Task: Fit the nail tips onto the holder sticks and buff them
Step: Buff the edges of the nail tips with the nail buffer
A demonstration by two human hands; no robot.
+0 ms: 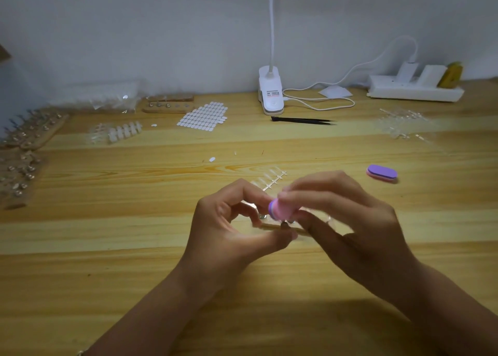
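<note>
Wooden table (107, 248), right hand (350, 221) gripping buffer (280, 208)

White clip lamp (270, 94), power strip (415, 91), black tweezers (303, 120)

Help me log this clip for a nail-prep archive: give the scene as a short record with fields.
activity: buffing, judging by the buffer block held over the holder base
right hand: pinches a pink-and-purple buffer block
left hand: fingers curled at the wooden holder base; exact grip blurred
spare buffer: lies on the table, right of the hands
nail tip strip: just beyond the hands
tweezers: in front of the clip lamp
tab sheet: left of the lamp
</note>
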